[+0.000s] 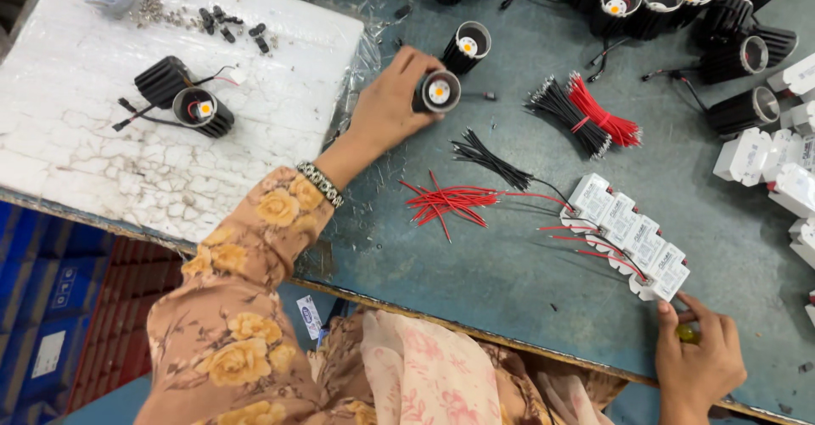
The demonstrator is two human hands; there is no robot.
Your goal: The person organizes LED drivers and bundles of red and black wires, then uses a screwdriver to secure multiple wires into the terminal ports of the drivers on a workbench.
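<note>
— Head view first: what does the left hand hold?

— It is closed around a black round lamp housing, with the pale LED face turned up. The housing is near the middle of the blue worktop, just beside a second black housing.

— And the right hand?

— It rests at the near edge of the worktop, fingers curled around a small yellowish thing; I cannot tell what it is. The fingertips touch the end of a row of white driver boxes.

— What lies between the two hands?

— Loose red wires and black wires. The hands are well apart. On the left a white board carries two more housings.
</note>
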